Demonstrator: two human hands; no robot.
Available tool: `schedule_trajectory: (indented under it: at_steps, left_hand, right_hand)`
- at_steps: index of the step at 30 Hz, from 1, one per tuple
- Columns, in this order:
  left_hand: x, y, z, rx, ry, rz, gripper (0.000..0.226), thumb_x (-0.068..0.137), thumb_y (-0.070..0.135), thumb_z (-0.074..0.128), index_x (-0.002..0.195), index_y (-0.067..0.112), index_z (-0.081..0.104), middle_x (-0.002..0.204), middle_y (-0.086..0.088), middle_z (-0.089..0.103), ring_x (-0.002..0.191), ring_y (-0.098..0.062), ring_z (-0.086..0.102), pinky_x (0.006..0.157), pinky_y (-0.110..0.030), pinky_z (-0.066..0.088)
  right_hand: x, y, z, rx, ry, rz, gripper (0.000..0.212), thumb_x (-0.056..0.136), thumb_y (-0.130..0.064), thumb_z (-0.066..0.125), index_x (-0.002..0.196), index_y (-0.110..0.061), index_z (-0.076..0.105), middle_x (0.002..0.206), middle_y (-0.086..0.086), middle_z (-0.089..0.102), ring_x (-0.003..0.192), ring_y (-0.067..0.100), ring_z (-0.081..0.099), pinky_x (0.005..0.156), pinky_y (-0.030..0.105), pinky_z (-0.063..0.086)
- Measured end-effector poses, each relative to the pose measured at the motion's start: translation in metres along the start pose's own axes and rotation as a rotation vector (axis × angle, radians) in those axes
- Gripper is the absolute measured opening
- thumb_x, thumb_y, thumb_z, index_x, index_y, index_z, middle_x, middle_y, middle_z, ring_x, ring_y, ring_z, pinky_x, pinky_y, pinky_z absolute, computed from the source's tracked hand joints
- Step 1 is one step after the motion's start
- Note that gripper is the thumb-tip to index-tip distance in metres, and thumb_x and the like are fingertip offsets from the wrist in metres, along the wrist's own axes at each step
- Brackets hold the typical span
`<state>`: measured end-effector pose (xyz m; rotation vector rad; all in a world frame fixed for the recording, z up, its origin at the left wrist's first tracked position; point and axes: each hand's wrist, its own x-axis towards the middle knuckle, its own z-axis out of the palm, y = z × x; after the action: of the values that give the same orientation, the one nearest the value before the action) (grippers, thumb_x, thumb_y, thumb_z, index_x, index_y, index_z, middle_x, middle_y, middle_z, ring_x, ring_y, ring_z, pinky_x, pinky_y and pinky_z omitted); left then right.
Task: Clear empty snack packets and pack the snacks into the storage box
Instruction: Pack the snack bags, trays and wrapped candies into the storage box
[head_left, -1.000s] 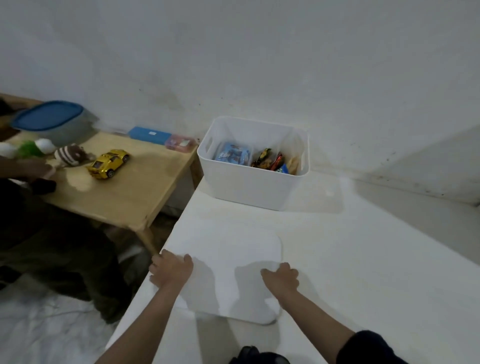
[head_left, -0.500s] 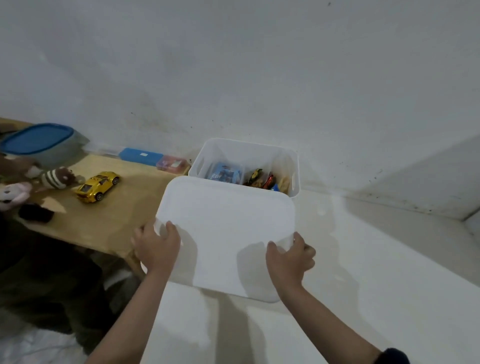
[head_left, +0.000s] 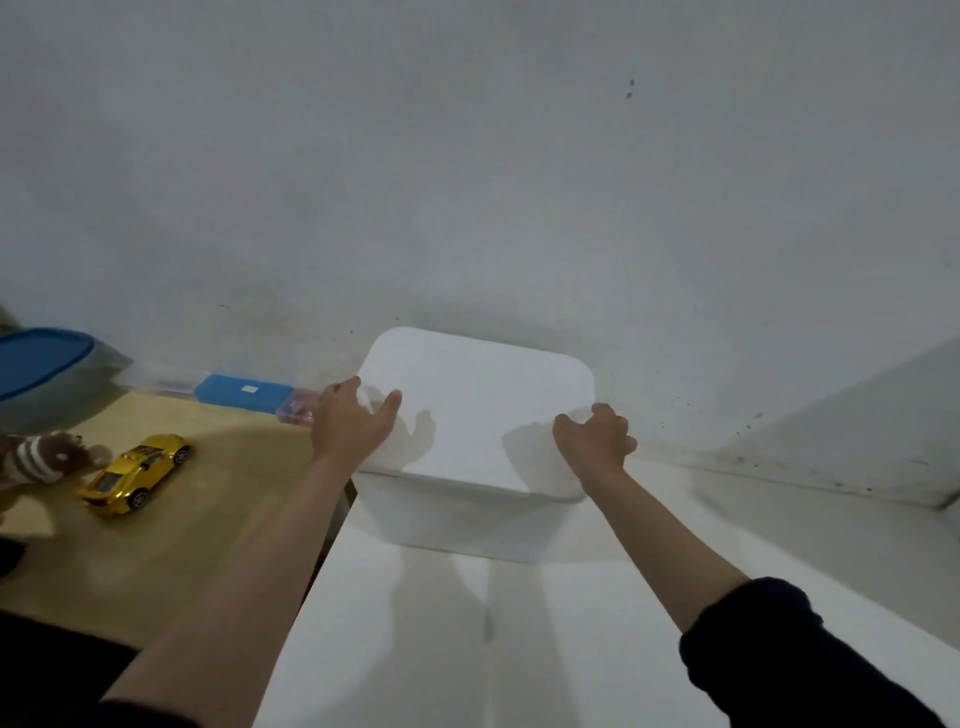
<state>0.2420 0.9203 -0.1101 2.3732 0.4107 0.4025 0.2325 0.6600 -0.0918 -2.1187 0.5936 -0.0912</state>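
Both hands sit on the white lid (head_left: 475, 410) of the storage box (head_left: 457, 519). The left hand (head_left: 349, 422) lies at the lid's left edge with fingers (head_left: 340, 388) spread fairly wide and nearly straight, thumb (head_left: 388, 404) resting on the lid's top surface and the remaining fingers reaching over the left rim. The right hand (head_left: 594, 439) is at the lid's near right corner, its fingers curled over the edge in a grip on the lid, the thumb lying on the top. The lid covers the box completely, so the snacks inside cannot be seen. The box stands at the far left corner of a white counter (head_left: 519, 649), close against the pale, marked wall (head_left: 467, 182); the person's two forearms stretch across the counter toward it, the right one emerging from a dark sleeve (head_left: 789, 660). To the left, and lower, a wooden table (head_left: 197, 525) carries a shiny yellow toy car (head_left: 136, 474) near its middle, a brown striped soft toy (head_left: 39, 460) at the left edge of the view, a container with a blue lid (head_left: 39, 361) at the far left against the wall, and a flat blue case (head_left: 241, 388) along the wall with a small pinkish clear box (head_left: 296, 413) just beside it, partly hidden behind the left hand
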Motion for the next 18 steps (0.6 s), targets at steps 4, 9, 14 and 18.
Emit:
schedule_trajectory:
  at_steps: [4, 9, 14, 18]
  left_hand:
    - [0.017, -0.011, 0.020, 0.097, -0.076, 0.016, 0.069, 0.084, 0.051, 0.059, 0.131, 0.002, 0.050, 0.135, -0.018, 0.052, 0.128, -0.034, 0.044, 0.107, -0.042, 0.034]
    - [0.019, -0.018, 0.032, 0.238, -0.077, 0.005, 0.066, 0.086, 0.054, 0.052, 0.123, -0.001, 0.053, 0.129, -0.023, 0.052, 0.122, -0.038, 0.046, 0.100, -0.043, 0.040]
    - [0.004, -0.022, 0.036, 0.401, -0.046, 0.086, 0.064, 0.089, 0.048, 0.051, 0.124, -0.005, 0.049, 0.136, -0.026, 0.045, 0.129, -0.038, 0.038, 0.107, -0.043, 0.030]
    - [-0.003, -0.029, 0.039, 0.388, -0.031, 0.124, 0.065, 0.085, 0.049, 0.050, 0.120, -0.005, 0.050, 0.134, -0.028, 0.047, 0.128, -0.041, 0.038, 0.107, -0.047, 0.032]
  right_hand:
    - [0.019, 0.011, 0.012, -0.027, -0.022, -0.089, 0.052, 0.087, -0.022, 0.055, 0.136, -0.008, 0.044, 0.137, 0.015, 0.042, 0.130, 0.035, 0.028, 0.092, 0.037, 0.036]
    - [0.022, 0.032, 0.023, -0.152, -0.024, -0.190, 0.047, 0.086, -0.020, 0.056, 0.132, -0.010, 0.049, 0.138, 0.014, 0.040, 0.128, 0.035, 0.028, 0.095, 0.036, 0.033]
    - [0.016, 0.046, 0.026, -0.337, -0.012, -0.261, 0.052, 0.089, -0.029, 0.052, 0.137, -0.012, 0.040, 0.144, 0.013, 0.033, 0.129, 0.035, 0.028, 0.096, 0.044, 0.039]
    - [0.014, 0.051, 0.029, -0.412, -0.008, -0.276, 0.054, 0.092, -0.033, 0.046, 0.140, -0.011, 0.033, 0.151, 0.011, 0.025, 0.131, 0.034, 0.029, 0.097, 0.044, 0.039]
